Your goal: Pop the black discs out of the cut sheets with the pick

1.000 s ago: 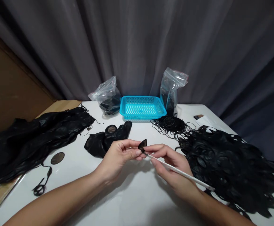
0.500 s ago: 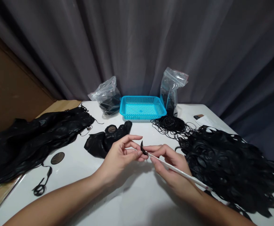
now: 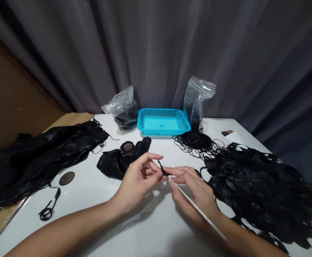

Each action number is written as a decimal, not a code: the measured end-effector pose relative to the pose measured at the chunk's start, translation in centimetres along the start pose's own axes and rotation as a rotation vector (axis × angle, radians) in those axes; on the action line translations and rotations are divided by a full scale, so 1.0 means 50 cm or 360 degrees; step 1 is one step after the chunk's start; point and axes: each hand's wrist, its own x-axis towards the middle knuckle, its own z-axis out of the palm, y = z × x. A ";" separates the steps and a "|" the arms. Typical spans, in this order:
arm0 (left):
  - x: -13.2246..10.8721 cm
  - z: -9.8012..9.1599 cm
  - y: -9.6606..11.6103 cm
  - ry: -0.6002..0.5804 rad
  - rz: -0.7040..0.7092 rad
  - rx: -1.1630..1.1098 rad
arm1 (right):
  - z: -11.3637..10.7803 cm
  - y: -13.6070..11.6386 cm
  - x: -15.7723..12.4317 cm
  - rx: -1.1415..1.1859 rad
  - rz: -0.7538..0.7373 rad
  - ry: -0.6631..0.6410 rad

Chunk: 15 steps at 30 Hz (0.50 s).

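Between the thumb and fingers of my left hand (image 3: pixel 142 175) is a small, thin, curved black piece (image 3: pixel 161 169), its upper end sticking up. My right hand (image 3: pixel 192 189) is closed on a slim white stick (image 3: pixel 199 210), whose far tip meets the black piece. The stick's other end slants back over my right forearm. Both hands are close together above the white table (image 3: pixel 134 225). Just behind my left hand lies a crumpled black glossy sheet (image 3: pixel 111 164) with a round patch on it.
A blue basket (image 3: pixel 140 130) stands at the back between two clear bags (image 3: pixel 126 116) of black pieces. Thin black loops (image 3: pixel 195 141) and a heap of black strips (image 3: pixel 260 192) lie at right. Black sheeting (image 3: pixel 38 157), a dark disc (image 3: pixel 66 178) and a curled strip (image 3: pixel 46 213) are at left.
The white stick has turned and now shows a narrower side, slanting more steeply. My right fingers have shifted around it. My left hand still pinches the black piece, with little movement.
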 end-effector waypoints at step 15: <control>-0.004 0.011 -0.011 0.0011 0.0005 0.0124 | 0.002 0.007 -0.005 -0.0297 0.0110 -0.0102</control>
